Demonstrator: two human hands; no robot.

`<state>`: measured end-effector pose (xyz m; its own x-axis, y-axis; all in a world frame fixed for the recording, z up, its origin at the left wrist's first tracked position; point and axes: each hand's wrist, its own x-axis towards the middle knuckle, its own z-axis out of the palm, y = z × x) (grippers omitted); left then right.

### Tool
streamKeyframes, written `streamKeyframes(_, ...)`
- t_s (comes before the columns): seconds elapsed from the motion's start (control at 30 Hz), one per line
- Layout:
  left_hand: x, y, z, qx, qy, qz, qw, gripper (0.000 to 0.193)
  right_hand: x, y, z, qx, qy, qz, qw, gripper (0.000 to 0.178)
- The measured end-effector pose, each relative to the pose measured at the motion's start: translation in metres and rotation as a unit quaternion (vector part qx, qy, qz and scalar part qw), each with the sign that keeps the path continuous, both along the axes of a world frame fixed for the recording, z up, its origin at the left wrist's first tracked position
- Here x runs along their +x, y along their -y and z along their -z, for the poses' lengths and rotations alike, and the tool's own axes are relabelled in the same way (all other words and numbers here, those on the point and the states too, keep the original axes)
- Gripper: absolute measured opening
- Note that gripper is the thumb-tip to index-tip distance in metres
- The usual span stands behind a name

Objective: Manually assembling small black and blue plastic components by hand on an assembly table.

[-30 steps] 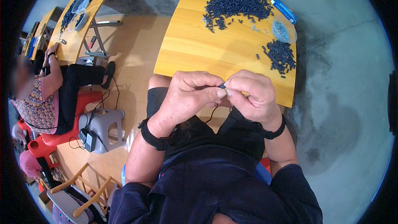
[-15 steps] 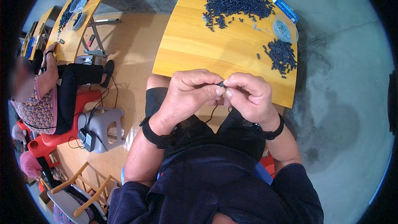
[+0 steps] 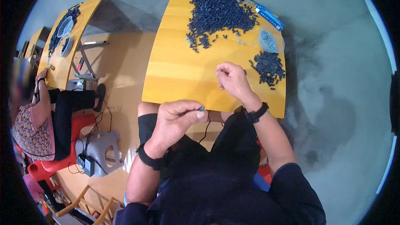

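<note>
Just off the front edge of the yellow table [image 3: 171,68], my left hand [image 3: 177,118] pinches a small dark cylindrical piece [image 3: 201,108] between thumb and forefinger. Over the tabletop hovers my right hand [image 3: 232,80], its fingers curled together; whether anything small sits in them is hidden. Nearest to it is a small pile of short black cylinders [image 3: 268,68] on the right. Behind that pile stands a clear round tub [image 3: 280,43] holding many tiny silvery pieces [image 3: 267,40]. A large heap of similar black cylinders [image 3: 221,12] covers the far part of the table.
A blue-and-white box [image 3: 268,16] with a red-and-black lead lies at the far right corner. To the left, another person [image 3: 35,121] sits at a second table [image 3: 85,21] with dark pieces and tubs. A grey stool [image 3: 102,152] with cables stands between us.
My hands have come apart. The right one has moved forward over the table, while the left keeps the small piece pinched near the front edge. The whole view has shifted slightly.
</note>
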<state>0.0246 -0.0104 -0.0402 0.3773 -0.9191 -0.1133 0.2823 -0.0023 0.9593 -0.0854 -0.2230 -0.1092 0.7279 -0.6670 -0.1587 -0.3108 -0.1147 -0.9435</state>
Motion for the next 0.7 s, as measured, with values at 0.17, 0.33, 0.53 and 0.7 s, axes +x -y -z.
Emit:
streamKeyframes(0.17,0.003,-0.003,0.014,-0.003,-0.016,0.002,1.000,0.008,0.017,0.063,0.036,-0.063,-0.086,0.097,0.990,0.007)
streamKeyframes(0.33,0.005,0.003,0.018,0.006,-0.023,0.005,1.000,0.008,0.031,0.123,0.079,-0.255,-0.099,0.116,0.955,0.008)
streamKeyframes(0.53,0.009,0.010,0.019,0.030,-0.055,0.011,0.998,0.011,0.054,0.157,0.083,-0.325,-0.081,0.143,0.931,0.012)
streamKeyframes(0.7,0.010,0.013,0.021,0.019,-0.052,-0.014,0.998,0.009,0.069,0.150,0.057,-0.180,-0.139,0.156,0.961,0.013)
